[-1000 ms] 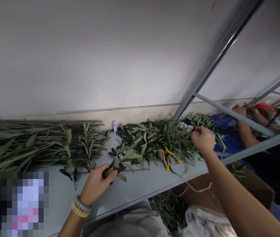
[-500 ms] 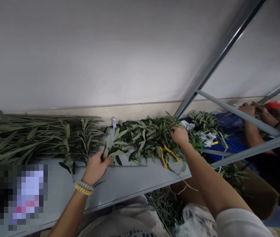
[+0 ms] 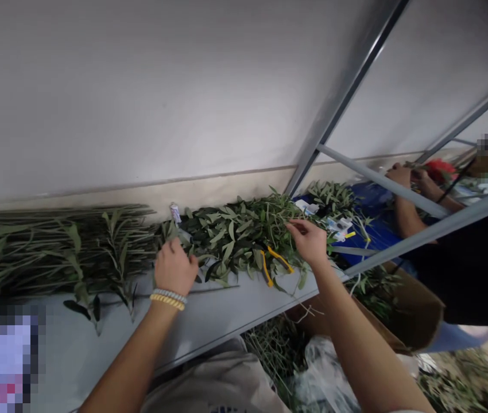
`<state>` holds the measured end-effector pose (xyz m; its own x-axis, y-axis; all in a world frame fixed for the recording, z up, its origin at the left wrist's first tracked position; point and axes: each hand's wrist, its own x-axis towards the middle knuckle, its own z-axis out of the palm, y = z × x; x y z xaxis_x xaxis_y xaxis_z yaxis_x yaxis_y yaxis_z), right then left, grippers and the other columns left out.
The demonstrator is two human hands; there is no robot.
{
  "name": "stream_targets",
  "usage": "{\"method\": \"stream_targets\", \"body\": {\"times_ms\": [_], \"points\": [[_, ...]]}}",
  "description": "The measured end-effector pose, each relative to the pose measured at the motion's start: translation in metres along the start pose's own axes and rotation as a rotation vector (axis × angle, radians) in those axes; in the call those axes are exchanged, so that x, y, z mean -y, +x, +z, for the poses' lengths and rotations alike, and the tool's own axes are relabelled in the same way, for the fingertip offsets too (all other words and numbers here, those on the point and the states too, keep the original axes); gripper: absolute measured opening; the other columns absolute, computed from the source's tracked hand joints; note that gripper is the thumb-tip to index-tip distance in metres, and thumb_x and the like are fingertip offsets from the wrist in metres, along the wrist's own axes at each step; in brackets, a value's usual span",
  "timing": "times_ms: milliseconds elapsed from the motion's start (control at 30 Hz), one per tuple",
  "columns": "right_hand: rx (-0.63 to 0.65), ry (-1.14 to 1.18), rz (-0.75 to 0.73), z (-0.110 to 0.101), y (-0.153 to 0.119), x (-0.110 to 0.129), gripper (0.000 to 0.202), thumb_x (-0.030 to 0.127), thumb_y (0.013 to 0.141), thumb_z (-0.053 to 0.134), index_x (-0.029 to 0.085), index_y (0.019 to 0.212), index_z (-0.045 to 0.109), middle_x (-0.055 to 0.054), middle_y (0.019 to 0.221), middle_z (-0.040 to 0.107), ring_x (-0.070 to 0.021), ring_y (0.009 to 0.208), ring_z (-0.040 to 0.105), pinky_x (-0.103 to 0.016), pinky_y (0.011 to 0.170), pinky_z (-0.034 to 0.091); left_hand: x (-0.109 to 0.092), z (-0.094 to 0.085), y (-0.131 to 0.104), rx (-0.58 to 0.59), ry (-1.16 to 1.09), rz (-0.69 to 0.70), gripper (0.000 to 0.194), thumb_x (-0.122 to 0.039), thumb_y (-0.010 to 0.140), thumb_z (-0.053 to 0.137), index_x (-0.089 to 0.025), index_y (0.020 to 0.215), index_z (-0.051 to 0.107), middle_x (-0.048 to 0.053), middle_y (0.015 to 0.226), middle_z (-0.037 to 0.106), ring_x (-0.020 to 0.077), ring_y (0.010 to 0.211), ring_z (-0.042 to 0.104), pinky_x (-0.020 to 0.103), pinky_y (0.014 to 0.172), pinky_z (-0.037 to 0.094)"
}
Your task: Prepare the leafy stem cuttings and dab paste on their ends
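My left hand [image 3: 175,267], with bracelets at the wrist, reaches palm down over the left end of a heap of green leafy sprigs [image 3: 229,232]. Its thumb is apart from the fingers, whose tips are partly hidden among leaves; I see no sprig lifted in it. At the right end of the heap, my right hand [image 3: 309,240] brings thumb and forefinger together in a pinch. What lies between those tips is too small to make out. A yellow-handled hand tool [image 3: 277,267], its head hidden under leaves, rests between my hands.
Long bare-stemmed branches [image 3: 54,246] lie along the table [image 3: 209,318] at left. A small printed tube-like item [image 3: 175,213] stands by the wall. Grey metal frame bars [image 3: 377,183] cross at right, where a co-worker's hands [image 3: 403,178] are near a red flower [image 3: 441,169]. A cardboard box [image 3: 416,310] sits below.
My left hand has turned over and moved forward onto the heap, and the sprig it held no longer shows in it. My right hand's fist has loosened into a fingertip pinch. The view has shifted right.
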<state>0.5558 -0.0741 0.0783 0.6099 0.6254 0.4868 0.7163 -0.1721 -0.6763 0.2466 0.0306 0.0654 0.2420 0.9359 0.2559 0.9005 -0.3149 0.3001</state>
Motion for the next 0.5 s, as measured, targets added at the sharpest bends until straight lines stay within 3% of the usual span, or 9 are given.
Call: {"method": "stream_targets", "body": {"times_ms": [67, 167, 267, 400, 500], "points": [[-0.054, 0.108, 0.08, 0.004, -0.014, 0.002, 0.033, 0.044, 0.073, 0.06, 0.014, 0.084, 0.069, -0.006, 0.066, 0.067, -0.0182, 0.058, 0.06, -0.03, 0.057, 0.048, -0.024, -0.002, 0.0, 0.052, -0.13, 0.107, 0.041, -0.028, 0.077, 0.051, -0.007, 0.112, 0.052, 0.02, 0.106, 0.057, 0.0342, 0.104, 0.054, 0.044, 0.086, 0.043], [-0.1, 0.186, 0.175, 0.014, -0.037, 0.002, 0.033, 0.044, 0.072, 0.062, 0.015, 0.085, 0.067, -0.003, 0.059, 0.063, -0.017, 0.053, 0.058, -0.027, 0.049, 0.045, -0.058, 0.004, 0.006, 0.319, -0.542, 0.207, 0.031, -0.029, 0.076, 0.053, -0.013, 0.103, 0.058, 0.014, 0.101, 0.062, 0.0276, 0.097, 0.057, 0.039, 0.088, 0.042], [-0.072, 0.211, 0.242, 0.023, -0.059, 0.001, 0.032, 0.043, 0.073, 0.061, 0.015, 0.085, 0.067, -0.003, 0.059, 0.063, -0.0158, 0.05, 0.056, -0.026, 0.047, 0.043, -0.087, 0.022, 0.015, 0.499, -0.715, 0.241, 0.024, -0.033, 0.076, 0.055, -0.016, 0.092, 0.062, 0.007, 0.085, 0.067, 0.0204, 0.078, 0.063, 0.031, 0.074, 0.048], [-0.011, 0.225, 0.262, 0.027, -0.078, 0.0, 0.027, 0.039, 0.074, 0.059, 0.015, 0.084, 0.066, -0.007, 0.077, 0.069, -0.014, 0.05, 0.055, -0.026, 0.047, 0.044, -0.122, 0.051, 0.025, 0.555, -0.828, 0.21, 0.026, -0.032, 0.077, 0.055, -0.016, 0.096, 0.063, 0.007, 0.084, 0.069, 0.0194, 0.079, 0.063, 0.03, 0.074, 0.047], [0.046, 0.12, 0.163, 0.029, -0.089, 0.004, 0.02, 0.032, 0.077, 0.055, 0.017, 0.084, 0.066, -0.006, 0.079, 0.07, -0.0127, 0.047, 0.052, -0.026, 0.047, 0.043, -0.146, 0.071, 0.029, 0.615, -0.928, 0.161, 0.032, -0.036, 0.079, 0.056, -0.015, 0.101, 0.061, 0.005, 0.074, 0.068, 0.0179, 0.069, 0.064, 0.029, 0.069, 0.048]]}}
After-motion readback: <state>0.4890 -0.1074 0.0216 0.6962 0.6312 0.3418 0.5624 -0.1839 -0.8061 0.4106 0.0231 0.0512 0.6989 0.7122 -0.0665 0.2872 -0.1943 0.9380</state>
